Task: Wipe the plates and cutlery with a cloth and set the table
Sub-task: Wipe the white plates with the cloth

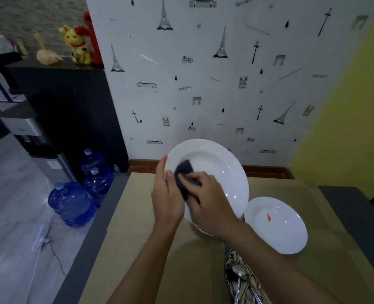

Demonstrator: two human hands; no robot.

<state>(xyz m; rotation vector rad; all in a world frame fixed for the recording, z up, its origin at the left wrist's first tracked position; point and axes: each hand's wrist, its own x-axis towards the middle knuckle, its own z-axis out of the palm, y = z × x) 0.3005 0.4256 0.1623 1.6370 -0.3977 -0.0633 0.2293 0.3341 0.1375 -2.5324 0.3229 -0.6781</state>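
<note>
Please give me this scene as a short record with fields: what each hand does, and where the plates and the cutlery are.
left hand: grips the left rim of the large white plate, held tilted above the table
right hand: holds a dark cloth against that plate's face
second plate: white, flat on the table at the right, orange mark on it
cutlery: spoons in a patterned dish, nearest the camera
floor: three blue water bottles at the left

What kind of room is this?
Probably a home's dining corner. A white plate and a dish of spoons sit on the table, big blue water bottles stand by a dispenser, and a lucky cat figurine tops a dark cabinet.
</note>
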